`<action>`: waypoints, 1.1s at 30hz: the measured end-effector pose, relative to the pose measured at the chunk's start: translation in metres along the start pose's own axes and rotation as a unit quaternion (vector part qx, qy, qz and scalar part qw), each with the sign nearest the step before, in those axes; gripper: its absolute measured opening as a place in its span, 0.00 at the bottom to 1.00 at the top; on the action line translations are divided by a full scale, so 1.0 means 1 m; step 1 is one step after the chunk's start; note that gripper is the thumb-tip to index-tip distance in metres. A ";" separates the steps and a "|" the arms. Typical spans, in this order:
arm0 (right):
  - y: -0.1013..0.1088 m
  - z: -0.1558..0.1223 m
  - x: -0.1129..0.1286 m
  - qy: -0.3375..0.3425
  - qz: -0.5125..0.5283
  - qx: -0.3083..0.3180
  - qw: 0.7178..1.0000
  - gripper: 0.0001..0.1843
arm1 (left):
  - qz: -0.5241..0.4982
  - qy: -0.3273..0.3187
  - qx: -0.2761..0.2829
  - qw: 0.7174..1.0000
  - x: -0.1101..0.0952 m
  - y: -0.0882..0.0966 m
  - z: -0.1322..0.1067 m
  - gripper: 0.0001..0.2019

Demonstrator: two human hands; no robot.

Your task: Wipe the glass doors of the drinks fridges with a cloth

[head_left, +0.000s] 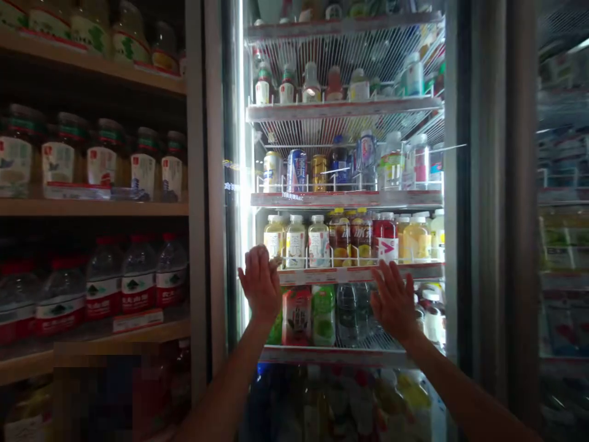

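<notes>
Both arms reach forward before a lit drinks cooler (345,113). My left hand (261,287) is raised at its left side, fingers extended upward, near the bottles of pale drink (296,240) on the middle shelf. A small pale patch shows by its fingertips; I cannot make out what it is. My right hand (394,302) has its fingers spread, in front of the shelf edge below a red-drink bottle (385,236). Neither hand visibly grasps a bottle. Faint reflections suggest glass in front of the shelves; whether the palms touch it, I cannot tell.
Wooden shelves (92,207) on the left carry brown-drink bottles (102,153) and red-capped water bottles (138,270). Cans (297,170) stand higher in the cooler; green and red packs (297,316) sit lower. A metal frame (490,184) borders another stocked cooler on the right.
</notes>
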State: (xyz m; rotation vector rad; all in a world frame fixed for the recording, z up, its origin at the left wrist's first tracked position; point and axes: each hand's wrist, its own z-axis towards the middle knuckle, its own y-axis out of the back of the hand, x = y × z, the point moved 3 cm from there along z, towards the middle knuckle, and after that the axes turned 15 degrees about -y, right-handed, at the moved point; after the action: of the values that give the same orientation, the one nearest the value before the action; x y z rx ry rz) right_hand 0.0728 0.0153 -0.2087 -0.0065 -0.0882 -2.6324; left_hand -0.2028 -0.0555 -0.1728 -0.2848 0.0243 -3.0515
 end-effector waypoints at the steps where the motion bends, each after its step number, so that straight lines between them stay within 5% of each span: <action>1: 0.001 0.000 0.000 0.000 -0.003 0.000 1.000 0.35 | -0.014 -0.027 0.007 1.000 -0.004 -0.001 0.005 0.25; 4: 0.005 0.004 0.001 0.002 -0.002 0.011 1.000 0.35 | -0.064 -0.165 0.030 0.984 -0.020 -0.004 0.021 0.24; 6: 0.009 0.016 -0.001 0.004 0.001 0.017 1.000 0.35 | -0.070 -0.180 0.016 0.981 -0.015 -0.007 0.033 0.23; 12: 0.005 0.070 -0.006 -0.044 -0.006 -0.032 0.999 0.32 | 0.015 0.078 -0.105 0.991 0.027 -0.008 0.054 0.25; 15: -0.003 0.076 -0.004 -0.057 -0.005 -0.031 0.998 0.32 | -0.007 -0.066 -0.065 0.996 0.001 -0.008 0.053 0.25; 17: -0.006 0.074 -0.004 -0.063 -0.005 -0.027 0.998 0.32 | -0.042 -0.238 -0.012 0.970 -0.020 -0.008 0.049 0.25; 19: -0.008 0.071 -0.004 -0.063 -0.004 -0.028 0.998 0.31 | -0.059 -0.325 0.023 0.944 -0.025 -0.008 0.048 0.25; 21: -0.008 0.069 -0.006 -0.056 -0.009 -0.036 0.998 0.31 | -0.043 -0.264 0.012 0.964 -0.010 -0.007 0.054 0.25; 25: -0.009 0.070 -0.007 -0.040 -0.025 -0.051 0.998 0.31 | 0.015 -0.001 -0.084 0.996 0.023 -0.005 0.067 0.26; 27: -0.009 0.071 -0.007 -0.038 -0.024 -0.054 0.998 0.32 | 0.002 -0.043 -0.061 0.997 0.014 -0.008 0.070 0.26; 31: -0.008 0.071 -0.007 -0.046 -0.017 -0.040 0.998 0.33 | -0.048 -0.260 0.041 0.964 -0.017 -0.012 0.071 0.25; 33: -0.008 0.071 -0.008 -0.051 -0.021 -0.033 0.998 0.32 | -0.047 -0.230 0.034 0.972 -0.015 -0.012 0.076 0.26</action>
State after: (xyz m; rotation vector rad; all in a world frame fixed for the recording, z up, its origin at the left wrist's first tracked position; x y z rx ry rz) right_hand 0.0746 0.0306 -0.1385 -0.1626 -0.0377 -2.6754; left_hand -0.1749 -0.0432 -0.1003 -1.0016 -0.1245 -2.9848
